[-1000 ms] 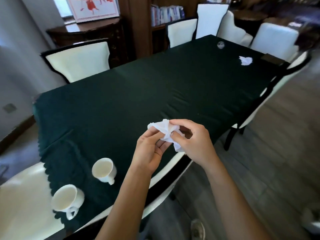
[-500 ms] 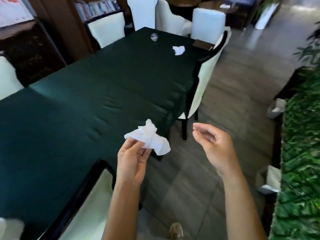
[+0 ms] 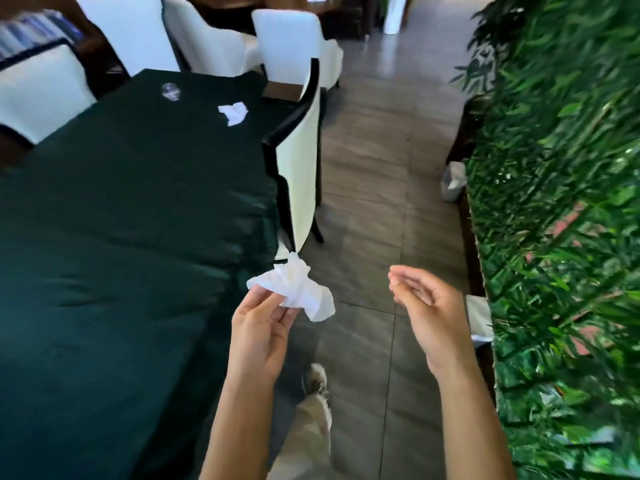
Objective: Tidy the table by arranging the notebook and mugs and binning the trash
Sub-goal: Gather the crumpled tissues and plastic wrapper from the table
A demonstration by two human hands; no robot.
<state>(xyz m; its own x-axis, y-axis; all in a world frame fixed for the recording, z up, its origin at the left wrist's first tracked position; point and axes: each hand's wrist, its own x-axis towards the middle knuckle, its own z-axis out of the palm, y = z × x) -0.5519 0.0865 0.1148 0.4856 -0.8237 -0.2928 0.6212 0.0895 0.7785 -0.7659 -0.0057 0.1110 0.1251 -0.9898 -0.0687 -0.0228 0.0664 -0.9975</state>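
My left hand (image 3: 258, 332) pinches a crumpled white tissue (image 3: 298, 289) and holds it past the right edge of the dark green table (image 3: 104, 237), over the floor. Beside it my right hand (image 3: 426, 306) hangs in the air, palm inward, fingers loosely curled and holding nothing. A second crumpled tissue (image 3: 233, 113) lies on the far end of the table. Near it lies a small clear crumpled wrapper (image 3: 170, 91). A brown notebook (image 3: 282, 91) rests at the far right corner of the table. No mugs are in view.
A white chair with a black frame (image 3: 298, 161) stands along the table's right side, more white chairs at the far end. A green plant wall (image 3: 561, 237) runs along the right. Two white-lined bins (image 3: 453, 181) (image 3: 479, 317) sit at its foot. Grey tiled floor lies between.
My right hand let go of the tissue, which now stays in the left hand alone. My view swung right and forward, away from the mugs, toward the floor and plant wall.
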